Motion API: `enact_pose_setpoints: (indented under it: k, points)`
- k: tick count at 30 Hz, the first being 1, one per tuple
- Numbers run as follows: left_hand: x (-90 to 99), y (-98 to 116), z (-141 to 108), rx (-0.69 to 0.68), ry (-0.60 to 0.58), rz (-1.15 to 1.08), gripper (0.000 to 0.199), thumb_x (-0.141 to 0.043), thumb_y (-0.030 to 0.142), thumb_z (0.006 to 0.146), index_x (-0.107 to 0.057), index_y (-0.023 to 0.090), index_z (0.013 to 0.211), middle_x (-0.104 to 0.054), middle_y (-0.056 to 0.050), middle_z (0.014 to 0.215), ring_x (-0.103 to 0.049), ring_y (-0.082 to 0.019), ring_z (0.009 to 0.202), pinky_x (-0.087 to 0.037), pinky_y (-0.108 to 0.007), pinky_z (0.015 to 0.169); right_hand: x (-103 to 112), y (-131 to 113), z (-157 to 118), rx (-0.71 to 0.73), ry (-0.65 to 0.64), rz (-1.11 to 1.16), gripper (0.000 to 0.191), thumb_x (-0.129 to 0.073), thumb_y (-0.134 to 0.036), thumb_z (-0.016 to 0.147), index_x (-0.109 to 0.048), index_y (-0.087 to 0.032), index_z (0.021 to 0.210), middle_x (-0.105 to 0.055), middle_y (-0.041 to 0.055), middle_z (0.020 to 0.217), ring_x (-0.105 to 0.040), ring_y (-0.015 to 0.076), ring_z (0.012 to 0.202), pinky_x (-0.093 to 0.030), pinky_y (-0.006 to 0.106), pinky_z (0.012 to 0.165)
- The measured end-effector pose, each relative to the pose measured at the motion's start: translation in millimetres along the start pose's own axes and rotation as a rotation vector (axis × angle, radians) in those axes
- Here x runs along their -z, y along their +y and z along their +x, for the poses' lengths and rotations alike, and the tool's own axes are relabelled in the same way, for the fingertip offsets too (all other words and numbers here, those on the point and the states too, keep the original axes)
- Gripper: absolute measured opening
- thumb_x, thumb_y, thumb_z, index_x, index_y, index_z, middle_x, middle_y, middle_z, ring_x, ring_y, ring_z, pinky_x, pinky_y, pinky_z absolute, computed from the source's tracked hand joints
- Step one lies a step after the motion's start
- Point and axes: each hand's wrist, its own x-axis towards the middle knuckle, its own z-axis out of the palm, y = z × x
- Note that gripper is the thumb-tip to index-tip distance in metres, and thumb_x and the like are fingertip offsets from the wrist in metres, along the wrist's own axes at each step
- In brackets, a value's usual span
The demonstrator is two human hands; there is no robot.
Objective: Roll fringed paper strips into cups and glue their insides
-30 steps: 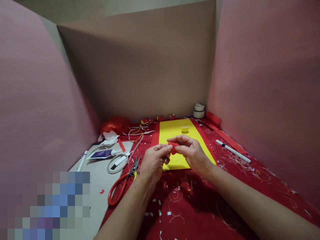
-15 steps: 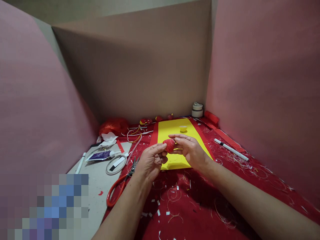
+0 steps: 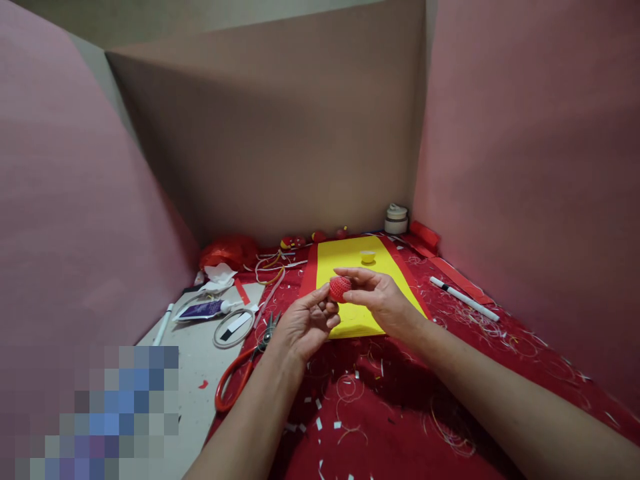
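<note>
A small red crocheted ball-like piece [image 3: 341, 289] is held up over the yellow sheet [image 3: 345, 250]. My left hand [image 3: 306, 325] pinches its left side between thumb and fingers, the other fingers curled beneath. On the right side, my right hand [image 3: 383, 300] has its thumb against the piece and its index finger arched over the top. Behind them on the sheet sits a small yellow cup-shaped piece [image 3: 368, 257]. Red-handled scissors [image 3: 234, 383] lie just left of my left forearm.
Thread scraps and paper bits litter the red cloth [image 3: 380, 427]. To the left are a purple tube [image 3: 203, 311], a ring-shaped coil [image 3: 233, 328] and a red plastic bag [image 3: 229, 252]. A white pen [image 3: 464, 299] lies right; a lidded container [image 3: 397, 219] stands behind, near several small red-and-yellow pieces [image 3: 293, 243].
The red crocheted piece has turned slightly in my fingers. My right thumb has come onto its near side. The view has shifted a little.
</note>
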Motion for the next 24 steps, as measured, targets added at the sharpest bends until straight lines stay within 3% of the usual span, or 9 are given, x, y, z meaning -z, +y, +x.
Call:
enact_pose_setpoints:
  k: [4,8,11,13,18,21,24]
  points:
    - [0.1,-1,1,-0.038,0.045,0.146,0.017,-0.064,0.025,0.073,-0.057,0.011,0.065,-0.054,0.0,0.054,-0.048,-0.007,0.044,-0.033,-0.018,0.037,2,2,3,-0.029,0.057,0.044,0.04,-0.073,-0.018,0.061,-0.065,-0.021,0.1,-0.068,0.001,0.086,-0.06,0.0137,0.077,-0.046,0.033,0.076]
    - [2.5,-2,3,-0.174,0.118,0.293,0.015,-0.069,0.021,0.063,-0.059,0.01,0.065,-0.054,0.0,0.056,-0.046,-0.006,0.045,-0.032,-0.018,0.039,3,1,4,-0.043,0.08,0.043,0.04,-0.075,-0.019,0.059,-0.064,-0.018,0.097,-0.066,0.0012,0.079,-0.06,0.0137,0.072,-0.047,0.032,0.071]
    - [3.6,-2,3,-0.399,0.188,0.46,0.021,-0.072,0.016,0.057,-0.06,0.013,0.074,-0.057,0.001,0.064,-0.048,-0.007,0.051,-0.034,-0.019,0.044,4,1,4,-0.075,0.084,0.098,0.039,-0.075,-0.022,0.061,-0.062,-0.017,0.097,-0.066,0.0018,0.075,-0.062,0.0148,0.067,-0.049,0.035,0.072]
    - [2.9,-2,1,-0.599,0.2,0.669,0.025,-0.07,0.016,0.06,-0.062,0.016,0.085,-0.06,0.0,0.073,-0.053,-0.009,0.061,-0.039,-0.021,0.053,4,0,5,-0.111,0.082,0.15,0.037,-0.075,-0.024,0.062,-0.061,-0.017,0.095,-0.067,0.0035,0.078,-0.063,0.0164,0.066,-0.05,0.038,0.073]
    - [1.3,-8,-6,-1.045,0.094,1.31,0.037,-0.057,0.012,0.074,-0.061,0.025,0.107,-0.061,-0.006,0.103,-0.055,-0.018,0.096,-0.042,-0.029,0.084,2,0,4,-0.156,0.045,0.142,0.03,-0.073,-0.026,0.064,-0.062,-0.016,0.09,-0.067,0.003,0.074,-0.063,0.0147,0.062,-0.05,0.032,0.064]
    - [3.6,-14,-5,-1.126,0.011,1.498,0.035,-0.05,0.011,0.079,-0.061,0.025,0.109,-0.063,-0.007,0.103,-0.055,-0.019,0.098,-0.04,-0.031,0.09,1,0,2,-0.173,-0.005,0.076,0.022,-0.07,-0.028,0.067,-0.064,-0.015,0.084,-0.065,0.0016,0.068,-0.059,0.0114,0.057,-0.047,0.027,0.058]
    - [6.8,-16,-3,-1.105,0.052,1.531,0.03,-0.047,0.013,0.081,-0.063,0.024,0.103,-0.065,-0.008,0.095,-0.057,-0.02,0.09,-0.041,-0.031,0.086,0,0,1,-0.216,-0.032,0.035,0.02,-0.068,-0.031,0.069,-0.064,-0.015,0.08,-0.064,0.0007,0.063,-0.058,0.0111,0.053,-0.046,0.027,0.056]
